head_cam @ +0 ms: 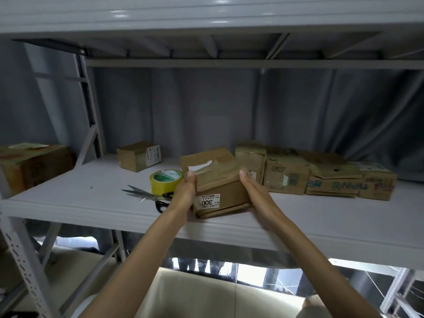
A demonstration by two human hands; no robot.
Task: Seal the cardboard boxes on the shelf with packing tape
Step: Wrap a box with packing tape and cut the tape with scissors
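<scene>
On the white metal shelf (68,198), a yellow roll of packing tape (165,181) stands just behind steel scissors with black handles (149,195). Beside them the left hand (185,191) and right hand (253,188) clasp a small brown cardboard box (216,180) between them near the front edge, fingers together and pressed along its sides. More brown cartons (321,177) line up to the right.
</scene>
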